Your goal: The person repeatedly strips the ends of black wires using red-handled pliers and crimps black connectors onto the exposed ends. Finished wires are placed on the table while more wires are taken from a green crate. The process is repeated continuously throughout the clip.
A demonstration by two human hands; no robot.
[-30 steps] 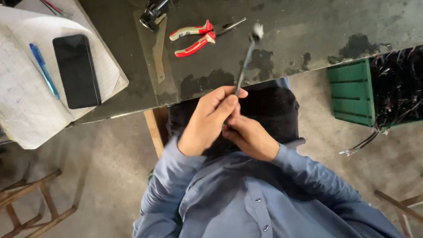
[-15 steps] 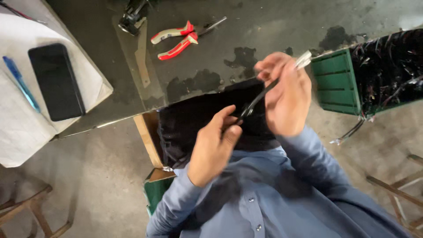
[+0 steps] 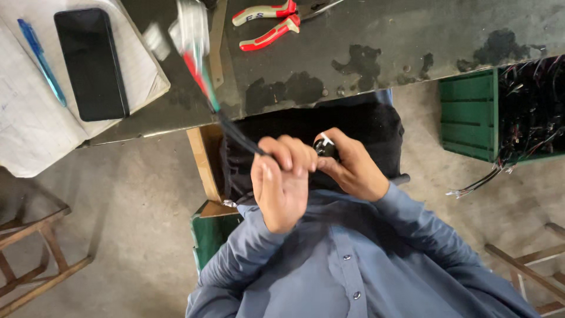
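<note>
– Fingers [image 3: 288, 158] of the left hand [image 3: 281, 188] are curled tight round a black cable [image 3: 238, 136]; where does its far end go?

– Up and left over the desk [image 3: 376, 35], ending in blurred red and green wires with pale tips [image 3: 191, 35]. The right hand [image 3: 347, 168] pinches a small black part [image 3: 325, 148] on the near end, just beside the left thumb, above the lap

– So which step is this, by your reading?

– Fitting or winding something at the near end, I'd judge; the detail is too small to tell

– And the next move?

– A steady left grip while the right fingers turn or press. Red pliers [image 3: 265, 23] lie far on the desk, a green crate of wires [image 3: 471, 112] sits right
</note>
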